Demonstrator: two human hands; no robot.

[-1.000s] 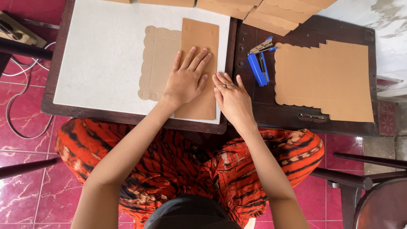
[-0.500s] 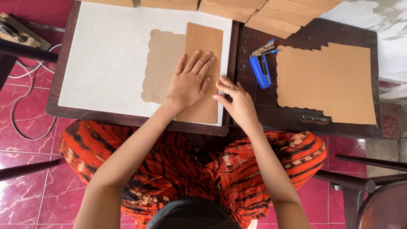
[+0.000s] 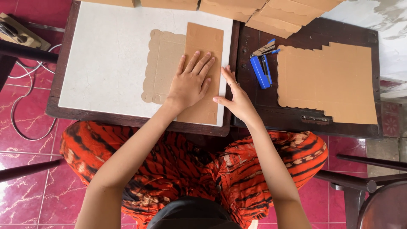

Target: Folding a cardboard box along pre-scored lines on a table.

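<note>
- Left hand (image 3: 189,85) is pressed flat, fingers (image 3: 199,63) spread open, on the folded brown flap of a scalloped cardboard blank (image 3: 167,63) lying on the white board (image 3: 106,55) on the worktop. It's pinning the card, not gripping it.
- Right hand (image 3: 237,97) sits just beside the flap's right edge, open with fingers loosely up. Can't quite tell if the thumb touches the card or only hovers at the edge, since the angle hides it.
- Biggest risk, I'd say: the fold sits right at the board's right edge, so a sideways push from the right hand could slide the blank under the left palm and leave the crease crooked.
- If the left hand eases off, the flap could spring back up.
- Blue stapler (image 3: 259,68) is near the right hand on the dark worktop (image 3: 305,114); a careless sweep could knock it, or nudge the stack of flat blanks (image 3: 330,80) beyond it.
</note>
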